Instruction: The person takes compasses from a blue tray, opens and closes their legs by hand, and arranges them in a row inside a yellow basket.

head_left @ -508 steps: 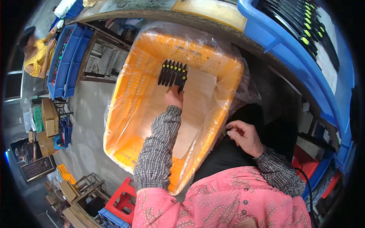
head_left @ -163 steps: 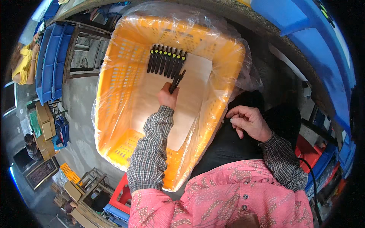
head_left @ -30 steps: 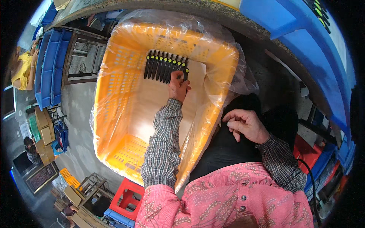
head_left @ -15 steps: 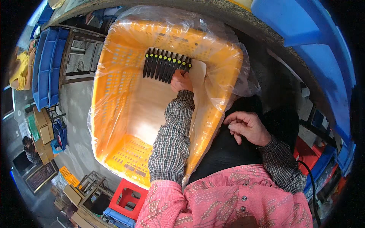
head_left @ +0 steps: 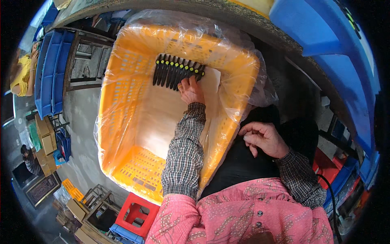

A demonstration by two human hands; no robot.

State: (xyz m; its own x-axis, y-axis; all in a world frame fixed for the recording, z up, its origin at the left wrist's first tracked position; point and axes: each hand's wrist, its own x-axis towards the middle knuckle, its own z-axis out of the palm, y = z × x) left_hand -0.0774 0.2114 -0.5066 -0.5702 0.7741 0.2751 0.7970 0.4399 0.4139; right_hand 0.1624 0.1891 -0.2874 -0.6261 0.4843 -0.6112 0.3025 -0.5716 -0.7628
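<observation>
Several slim black tools (head_left: 171,73), each with a yellow-green dot near its upper end, lie side by side in a row. They rest on a pale sheet (head_left: 158,105) at the bottom of a yellow plastic basket (head_left: 118,99). My left hand (head_left: 191,90) reaches into the basket, its fingers bent over the lower ends of the tools at the row's right end. The fingers partly cover these tools, whose exact kind I cannot make out. Over my lap, outside the basket's right side, my right hand (head_left: 265,139) is loosely bent with thumb and fingers apart, holding nothing.
Clear plastic film (head_left: 260,87) lines the basket and hangs over its rim. A worktop edge (head_left: 280,34) runs beyond it, with blue trays (head_left: 325,73) at right. A red stool (head_left: 137,215) stands at lower left; stacked blue bins (head_left: 53,73) are farther left.
My left hand has shifted slightly down and left along the tools at the row's right end, and its fingers have spread a little. My right hand has barely moved.
</observation>
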